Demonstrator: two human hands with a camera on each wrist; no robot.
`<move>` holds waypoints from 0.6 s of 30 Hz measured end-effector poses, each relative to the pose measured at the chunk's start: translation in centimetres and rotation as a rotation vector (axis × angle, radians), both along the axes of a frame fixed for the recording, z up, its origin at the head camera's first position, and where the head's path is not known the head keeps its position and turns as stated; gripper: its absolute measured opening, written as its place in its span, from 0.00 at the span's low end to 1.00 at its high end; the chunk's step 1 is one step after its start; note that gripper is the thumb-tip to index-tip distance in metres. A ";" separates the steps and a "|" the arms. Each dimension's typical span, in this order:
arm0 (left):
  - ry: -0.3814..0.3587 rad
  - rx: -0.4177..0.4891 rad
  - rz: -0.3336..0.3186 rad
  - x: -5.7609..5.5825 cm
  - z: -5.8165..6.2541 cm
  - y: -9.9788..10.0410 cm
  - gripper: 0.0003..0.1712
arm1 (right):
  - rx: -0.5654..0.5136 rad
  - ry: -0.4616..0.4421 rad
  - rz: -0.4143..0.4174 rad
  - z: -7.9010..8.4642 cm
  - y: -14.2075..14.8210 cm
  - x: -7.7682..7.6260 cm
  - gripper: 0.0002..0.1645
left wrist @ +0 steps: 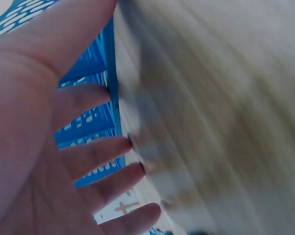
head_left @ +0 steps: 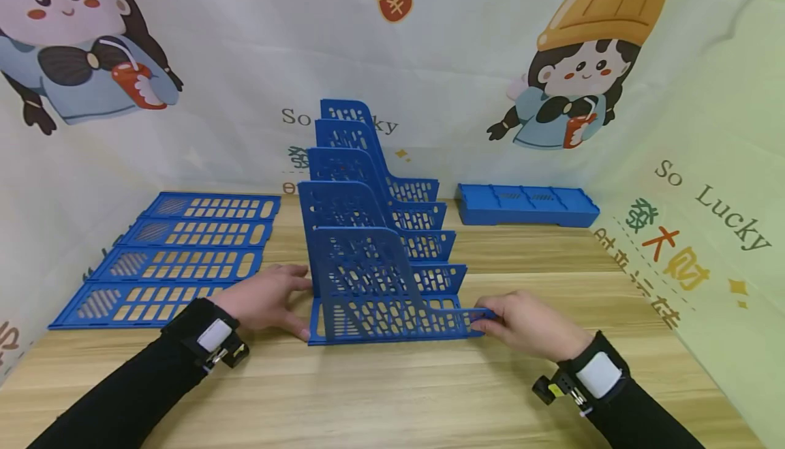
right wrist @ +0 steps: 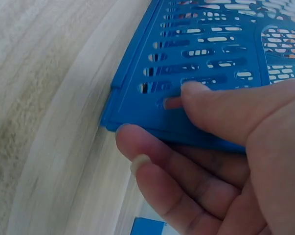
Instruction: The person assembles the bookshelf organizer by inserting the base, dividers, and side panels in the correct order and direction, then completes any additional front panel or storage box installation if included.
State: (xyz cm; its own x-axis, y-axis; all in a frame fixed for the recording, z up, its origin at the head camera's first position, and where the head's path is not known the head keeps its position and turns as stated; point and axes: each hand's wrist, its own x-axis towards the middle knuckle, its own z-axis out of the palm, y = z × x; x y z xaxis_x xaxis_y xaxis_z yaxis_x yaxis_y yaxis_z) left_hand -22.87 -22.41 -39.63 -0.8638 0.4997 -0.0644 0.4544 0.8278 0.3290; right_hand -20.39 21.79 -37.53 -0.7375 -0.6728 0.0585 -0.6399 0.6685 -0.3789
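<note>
A blue plastic file rack stands upright on the table, its several perforated dividers in a row from front to back. My right hand pinches the low right end of the nearest divider. In the right wrist view, the thumb lies on the divider's perforated face and the other fingers are curled behind and below its edge. At the rack's left side is my left hand, fingers extended. The left wrist view shows these spread fingers along the rack's base edge, not curled round it.
Several flat blue slotted panels lie edge to edge on the table's left. A long blue tray-like piece sits at the back right. Behind the wooden table hangs a printed cloth, which also covers both sides.
</note>
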 end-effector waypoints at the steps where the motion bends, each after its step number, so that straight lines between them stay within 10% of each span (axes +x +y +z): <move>1: 0.017 -0.009 -0.008 -0.1 0.0 0.2 0.55 | -0.002 0.003 -0.003 -0.1 0.0 0.0 0.05; 18: 0.230 0.042 -0.041 -0.4 -1.0 0.8 0.60 | -0.012 0.156 0.066 -0.5 -2.9 0.2 0.13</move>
State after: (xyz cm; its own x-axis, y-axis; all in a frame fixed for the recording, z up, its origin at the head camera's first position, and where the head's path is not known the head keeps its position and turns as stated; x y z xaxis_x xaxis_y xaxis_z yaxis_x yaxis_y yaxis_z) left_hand -23.23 -21.62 -40.62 -0.8324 0.5325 0.1536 0.5541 0.7950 0.2469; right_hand -20.22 18.86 -38.06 -0.6731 -0.7181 0.1768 -0.7339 0.6192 -0.2793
